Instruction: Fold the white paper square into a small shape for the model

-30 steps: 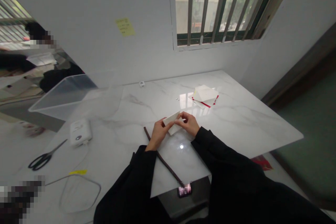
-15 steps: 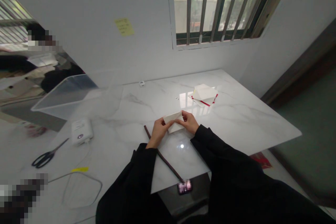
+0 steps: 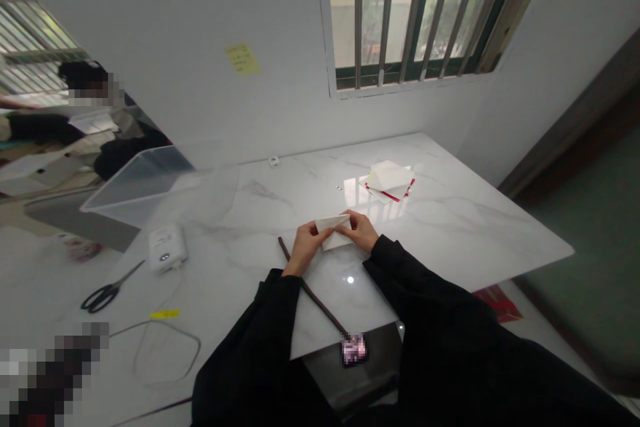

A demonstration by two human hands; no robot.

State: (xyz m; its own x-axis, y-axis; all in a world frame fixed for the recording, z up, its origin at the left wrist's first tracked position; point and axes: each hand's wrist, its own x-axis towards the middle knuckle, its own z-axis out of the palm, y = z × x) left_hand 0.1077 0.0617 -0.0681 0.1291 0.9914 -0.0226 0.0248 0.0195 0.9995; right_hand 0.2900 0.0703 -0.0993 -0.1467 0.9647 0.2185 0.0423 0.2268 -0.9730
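Both my hands hold one small cream-white piece of folded paper (image 3: 333,221) above the marble-patterned table (image 3: 450,213). My left hand (image 3: 306,245) pinches its left side, thumb on the near face. On the other side, my right hand (image 3: 361,231) grips the right edge, its thumb also on the near face. The two thumbs come close together at the middle of the paper, where a crease shows. The fingers behind the paper are hidden. Farther back lies a stack of cream papers (image 3: 393,177) with red strips along the edges.
Under my left forearm runs a dark brown stick (image 3: 320,303). To the left are black-handled scissors (image 3: 103,295), a white power bank (image 3: 167,248) with a cable, a yellow strip (image 3: 165,314) and a clear plastic bin (image 3: 135,180). Another person (image 3: 85,80) is at the far left.
My hands stay on the paper, which has tilted slightly. The whole view has shifted a little, so things on the left appear farther right.
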